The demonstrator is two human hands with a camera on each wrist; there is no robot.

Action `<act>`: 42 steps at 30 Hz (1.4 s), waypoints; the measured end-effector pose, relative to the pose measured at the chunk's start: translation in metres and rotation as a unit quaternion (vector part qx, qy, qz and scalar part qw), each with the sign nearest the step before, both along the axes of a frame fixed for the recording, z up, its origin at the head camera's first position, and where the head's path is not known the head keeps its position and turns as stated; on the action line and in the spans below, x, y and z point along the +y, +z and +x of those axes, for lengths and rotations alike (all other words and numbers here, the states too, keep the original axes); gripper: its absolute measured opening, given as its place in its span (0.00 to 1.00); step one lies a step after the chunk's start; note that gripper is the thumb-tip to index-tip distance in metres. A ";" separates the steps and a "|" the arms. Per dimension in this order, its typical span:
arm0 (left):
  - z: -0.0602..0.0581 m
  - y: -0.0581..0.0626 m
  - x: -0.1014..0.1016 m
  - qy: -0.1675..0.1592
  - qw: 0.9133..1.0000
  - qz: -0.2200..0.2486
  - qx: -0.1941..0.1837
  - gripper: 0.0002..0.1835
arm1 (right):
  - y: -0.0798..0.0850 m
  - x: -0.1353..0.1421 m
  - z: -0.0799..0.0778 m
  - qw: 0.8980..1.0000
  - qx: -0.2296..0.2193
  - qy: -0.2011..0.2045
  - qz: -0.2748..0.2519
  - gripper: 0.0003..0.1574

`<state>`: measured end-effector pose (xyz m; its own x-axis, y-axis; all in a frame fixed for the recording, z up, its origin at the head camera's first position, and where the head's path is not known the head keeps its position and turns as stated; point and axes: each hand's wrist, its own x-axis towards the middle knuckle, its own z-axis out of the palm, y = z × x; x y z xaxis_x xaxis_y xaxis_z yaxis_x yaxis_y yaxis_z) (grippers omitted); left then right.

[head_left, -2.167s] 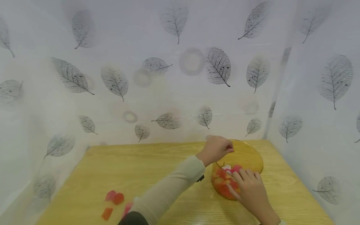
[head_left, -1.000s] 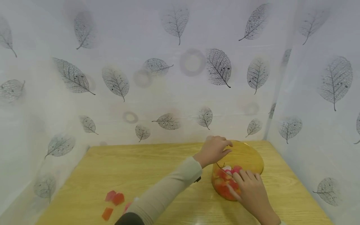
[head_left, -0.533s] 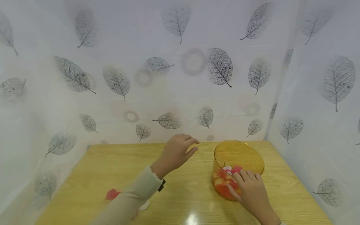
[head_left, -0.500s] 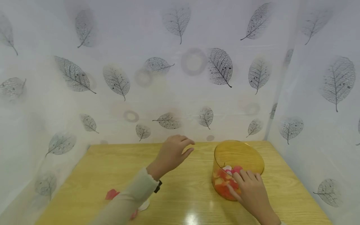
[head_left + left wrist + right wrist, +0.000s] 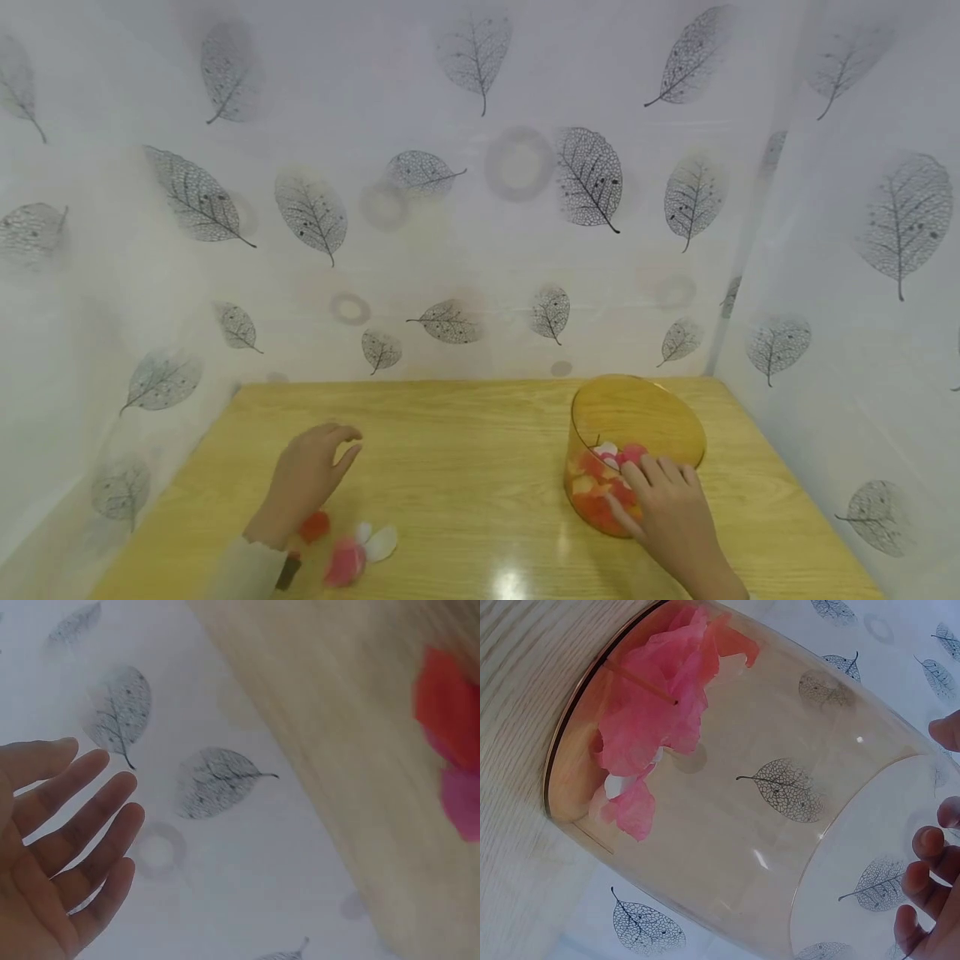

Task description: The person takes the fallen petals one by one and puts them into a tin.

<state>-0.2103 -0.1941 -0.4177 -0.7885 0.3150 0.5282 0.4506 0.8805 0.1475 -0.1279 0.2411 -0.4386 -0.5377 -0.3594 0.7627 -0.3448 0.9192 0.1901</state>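
A transparent amber jar [image 5: 647, 410] stands at the right of the table, its lower part filled with red, orange, pink and white petals [image 5: 591, 487]. My right hand [image 5: 671, 517] lies at its near rim, thumb along the outer wall and fingers curled at the edge. In the right wrist view, pink petals [image 5: 660, 697] and a thin stick [image 5: 641, 682] show through the wall. At the left my left hand [image 5: 302, 477] hovers over the table, fingers relaxed and nothing in them. Beneath and beside it lie a red petal [image 5: 314, 527], a pink petal [image 5: 345, 563] and white petals [image 5: 382, 543].
The pale wooden table [image 5: 465, 475] ends at a white curtain [image 5: 480, 250] printed with grey leaves, which surrounds it at the back and sides. A dark band [image 5: 288, 572] sits at the left cuff.
My left hand has gone from above the jar's mouth, where its fingers were pinched together, leftward to above the loose petals, fingers now parted. The right hand and jar stay put.
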 end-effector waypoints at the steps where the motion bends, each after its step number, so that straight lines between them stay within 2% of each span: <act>1: 0.002 -0.003 -0.010 0.011 1.000 -0.001 -0.010 0.07 | 0.000 0.000 0.000 1.000 0.002 0.000 0.001 0.36; 6: 0.015 -0.019 -0.048 0.057 0.995 -0.014 -0.075 0.07 | 0.000 0.000 0.001 1.000 0.007 -0.002 0.000 0.36; 11: 0.022 -0.037 -0.071 0.090 0.979 -0.028 -0.178 0.10 | 0.000 -0.001 0.001 1.000 0.005 -0.003 -0.002 0.37; 14: 0.025 -0.048 -0.079 0.094 0.973 -0.034 -0.210 0.14 | 0.000 -0.001 0.001 1.000 0.005 -0.001 -0.005 0.36; 20: 0.025 -0.069 -0.089 0.068 0.973 -0.038 -0.218 0.17 | 0.000 -0.001 0.001 1.000 0.006 0.000 -0.006 0.35; 25: 0.020 -0.078 -0.092 0.063 0.969 -0.045 -0.233 0.16 | 0.000 -0.001 0.001 1.000 0.001 -0.003 -0.005 0.35; 33: 0.018 -0.074 -0.085 0.069 0.967 -0.032 -0.243 0.06 | -0.001 0.000 0.000 1.000 0.003 0.000 -0.002 0.36; 38: 0.018 -0.070 -0.083 0.088 0.963 -0.024 -0.255 0.02 | 0.000 0.000 0.000 1.000 -0.001 0.000 -0.002 0.36; 42: 0.018 -0.068 -0.084 0.099 0.966 -0.011 -0.238 0.02 | 0.001 0.000 0.001 1.000 -0.002 0.000 -0.002 0.36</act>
